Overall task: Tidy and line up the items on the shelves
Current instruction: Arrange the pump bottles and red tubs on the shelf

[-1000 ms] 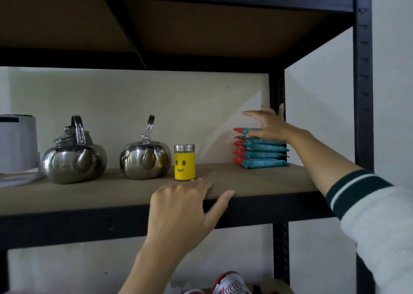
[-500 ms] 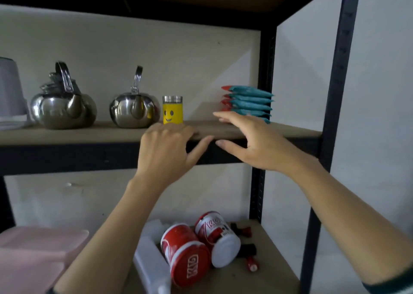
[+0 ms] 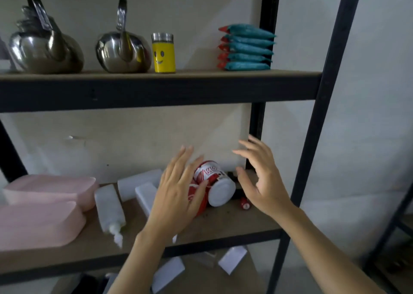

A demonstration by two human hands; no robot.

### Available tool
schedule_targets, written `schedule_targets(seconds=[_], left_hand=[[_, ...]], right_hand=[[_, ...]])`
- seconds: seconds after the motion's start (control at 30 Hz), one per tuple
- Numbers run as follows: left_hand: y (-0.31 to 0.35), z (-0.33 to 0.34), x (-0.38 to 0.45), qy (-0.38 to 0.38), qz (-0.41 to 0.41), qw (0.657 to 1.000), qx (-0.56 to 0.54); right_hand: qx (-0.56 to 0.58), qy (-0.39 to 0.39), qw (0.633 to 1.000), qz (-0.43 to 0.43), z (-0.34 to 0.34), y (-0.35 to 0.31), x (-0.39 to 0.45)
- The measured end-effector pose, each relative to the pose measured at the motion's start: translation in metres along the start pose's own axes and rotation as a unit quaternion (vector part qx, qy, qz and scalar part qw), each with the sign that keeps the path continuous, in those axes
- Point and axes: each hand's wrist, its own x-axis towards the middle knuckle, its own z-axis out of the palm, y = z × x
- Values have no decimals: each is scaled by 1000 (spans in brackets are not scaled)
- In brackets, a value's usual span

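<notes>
Two red canisters with white lids lie on their sides on the lower shelf (image 3: 234,224). The rear canister (image 3: 214,182) shows between my hands; the front canister (image 3: 195,195) is mostly hidden behind my left hand (image 3: 176,195). That hand has its fingers spread and straight, in front of the canisters. My right hand (image 3: 261,179) hovers open just right of them, holding nothing. On the upper shelf (image 3: 201,73) stand two steel kettles (image 3: 44,45) (image 3: 123,50), a yellow smiley jar (image 3: 163,53) and a stack of teal packets (image 3: 245,48).
Pink tubs (image 3: 44,206) sit at the lower shelf's left. White bottles and boxes (image 3: 109,208) lie jumbled beside the canisters. Small red and black items (image 3: 244,203) lie near the black back post (image 3: 257,124). White boxes (image 3: 232,258) lie on the shelf below.
The view has dropped from the upper shelf to the lower one. My left hand left the upper shelf's edge, and both hands came down to the red canisters.
</notes>
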Motion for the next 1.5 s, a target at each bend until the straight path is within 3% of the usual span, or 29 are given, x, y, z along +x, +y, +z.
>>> schedule_targets(seconds=[0.1,0.23,0.37,0.53,0.7,0.83,1.03,1.23,1.37,1.5], left_hand=[[-6,36,-32,-68,-32,997,-34],[6,71,-65,-149,-31,987,-60],[15,103,-78,-208,-69,971,-93],[6,122,-55,-214,-89,968,-93],[-10,130,-65,-333,-107,937,-18],[-9,132,-76,-319,-77,943,55],[-10,137,-79,-294,-81,950,67],[-13,140,-81,-258,-65,961,71],[-16,145,-82,-274,-66,957,70],[-19,148,-82,-319,-78,941,86]], right_hand=[[33,-35,988,145,15,26,-45],[18,-95,944,314,32,58,-85],[51,-132,899,413,57,77,-100],[50,-150,902,403,78,86,-102],[-37,-166,910,378,89,91,-117],[-92,-126,914,375,96,91,-122],[-113,-69,931,341,101,95,-129],[-84,44,944,317,101,93,-130],[-67,137,925,347,96,92,-127],[-84,149,928,330,90,96,-114]])
